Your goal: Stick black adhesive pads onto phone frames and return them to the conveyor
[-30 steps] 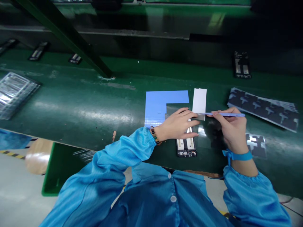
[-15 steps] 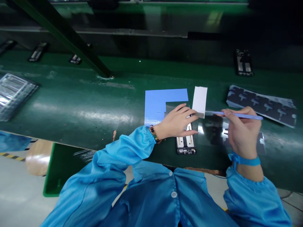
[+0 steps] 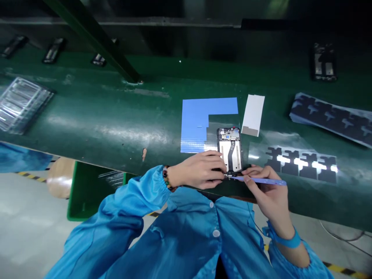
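An opened phone (image 3: 223, 152) lies upright before me, its circuit board at the far end and a dark ribbon running down the pale middle. My left hand (image 3: 203, 169) is closed against the phone's lower left side, its fingertips at the bottom corner. Pinched in my right hand (image 3: 269, 190) is a pair of purple tweezers (image 3: 269, 181). The tip reaches the phone's bottom end, where small parts sit; what it touches there is too small to tell. My right fingertips rest near the lower right corner.
A blue L-shaped sheet (image 3: 193, 120) lies left of the phone, a white card (image 3: 253, 114) beyond it to the right. Dark die-cut stickers (image 3: 306, 164) on clear film lie rightward, with a sticker stack (image 3: 334, 116) behind. Clear trays (image 3: 21, 102) are far left; another opened phone (image 3: 324, 64) lies back right.
My right hand has brought the tweezers left and down to the phone's bottom end. My left hand has drawn back from over the phone to its lower left side, uncovering the phone.
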Motion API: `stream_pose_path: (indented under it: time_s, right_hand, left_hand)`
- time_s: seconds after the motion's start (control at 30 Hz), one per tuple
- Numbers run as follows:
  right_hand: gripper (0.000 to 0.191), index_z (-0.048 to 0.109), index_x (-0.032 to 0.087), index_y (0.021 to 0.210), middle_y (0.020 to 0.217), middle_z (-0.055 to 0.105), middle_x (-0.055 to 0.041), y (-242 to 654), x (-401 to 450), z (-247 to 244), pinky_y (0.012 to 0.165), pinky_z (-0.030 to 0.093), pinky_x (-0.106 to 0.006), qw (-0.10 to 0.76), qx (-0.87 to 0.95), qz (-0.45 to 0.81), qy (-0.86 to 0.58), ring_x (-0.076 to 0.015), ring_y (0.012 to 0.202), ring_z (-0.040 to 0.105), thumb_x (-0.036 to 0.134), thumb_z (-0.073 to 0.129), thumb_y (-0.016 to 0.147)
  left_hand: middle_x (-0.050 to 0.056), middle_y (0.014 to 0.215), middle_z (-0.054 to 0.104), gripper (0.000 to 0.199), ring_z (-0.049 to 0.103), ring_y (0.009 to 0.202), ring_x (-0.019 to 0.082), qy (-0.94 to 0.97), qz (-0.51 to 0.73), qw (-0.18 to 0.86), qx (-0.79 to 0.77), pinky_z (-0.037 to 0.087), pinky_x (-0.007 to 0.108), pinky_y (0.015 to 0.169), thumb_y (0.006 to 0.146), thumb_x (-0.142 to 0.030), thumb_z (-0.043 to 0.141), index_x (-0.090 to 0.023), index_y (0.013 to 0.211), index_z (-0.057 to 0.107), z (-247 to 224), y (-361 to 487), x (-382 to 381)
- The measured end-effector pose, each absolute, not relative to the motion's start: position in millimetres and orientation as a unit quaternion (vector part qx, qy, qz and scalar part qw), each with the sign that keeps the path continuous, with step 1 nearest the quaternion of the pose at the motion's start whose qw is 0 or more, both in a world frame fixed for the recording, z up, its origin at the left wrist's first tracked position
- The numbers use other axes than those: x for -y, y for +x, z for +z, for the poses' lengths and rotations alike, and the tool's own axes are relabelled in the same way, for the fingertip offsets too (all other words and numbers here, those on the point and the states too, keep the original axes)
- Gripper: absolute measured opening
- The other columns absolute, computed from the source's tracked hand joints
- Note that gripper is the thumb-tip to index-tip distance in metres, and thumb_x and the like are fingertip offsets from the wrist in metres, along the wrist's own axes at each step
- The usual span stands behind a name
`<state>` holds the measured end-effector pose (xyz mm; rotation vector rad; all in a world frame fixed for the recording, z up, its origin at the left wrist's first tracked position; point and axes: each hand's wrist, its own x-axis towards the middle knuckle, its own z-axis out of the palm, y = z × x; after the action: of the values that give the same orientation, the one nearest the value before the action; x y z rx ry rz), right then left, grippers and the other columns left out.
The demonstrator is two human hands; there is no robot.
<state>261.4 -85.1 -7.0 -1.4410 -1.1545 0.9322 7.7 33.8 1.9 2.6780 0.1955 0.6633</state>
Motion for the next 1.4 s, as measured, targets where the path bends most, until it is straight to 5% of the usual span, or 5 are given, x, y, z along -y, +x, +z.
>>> stream_pose_path:
  time_s: [0.47,0.67,0.9,1.07,1.4]
  right_hand:
    - [0.031,0.063,0.026,0.083,0.080,0.075,0.0013,271,82,-1,0.113,0.061,-0.056,0.544,0.457,0.353,-0.609,-0.0244,0.089,0.083,0.036,0.091,0.091]
    - [0.046,0.066,0.027,0.086,0.093,0.083,-0.0071,355,71,11,0.103,0.066,-0.057,0.581,0.324,0.221,-0.713,-0.0340,0.098,0.086,0.048,0.104,0.069]
    - [0.050,0.064,0.026,0.082,0.091,0.083,-0.0051,382,61,1,0.112,0.061,-0.060,0.530,0.319,0.250,-0.745,-0.0311,0.099,0.085,0.051,0.104,0.064]
    - [0.045,0.059,0.026,0.076,0.072,0.074,0.0031,372,38,0,0.102,0.067,-0.050,0.674,0.275,0.255,-0.637,-0.0238,0.082,0.082,0.032,0.101,0.062]
    - [0.047,0.057,0.025,0.084,0.085,0.078,0.0015,289,8,-3,0.100,0.070,-0.048,0.648,0.334,0.322,-0.603,-0.0244,0.092,0.085,0.037,0.101,0.077]
  left_hand:
    - [0.004,0.116,0.083,0.017,0.076,0.110,0.018,0.960,0.221,0.159,-0.066,0.054,0.042,0.120,0.110,-0.029,0.068,-0.022,0.102,0.081,1,7,-36]
    - [0.009,0.135,0.081,0.037,0.074,0.121,0.022,0.972,0.176,0.144,-0.052,0.051,0.042,0.121,0.117,-0.045,0.056,-0.020,0.117,0.083,19,67,-43]
    - [0.015,0.144,0.076,0.065,0.072,0.129,0.030,0.986,0.123,0.086,-0.070,0.046,0.049,0.124,0.114,-0.071,0.050,-0.016,0.134,0.077,11,124,-45]
    - [0.013,0.142,0.078,0.068,0.072,0.130,0.029,0.982,0.138,0.101,-0.075,0.047,0.050,0.125,0.112,-0.074,0.052,-0.014,0.135,0.075,9,120,-45]
    - [0.011,0.141,0.079,0.041,0.070,0.128,0.031,0.913,0.185,0.239,-0.275,0.050,0.047,0.108,0.107,-0.041,0.075,-0.019,0.141,0.070,5,31,-125]
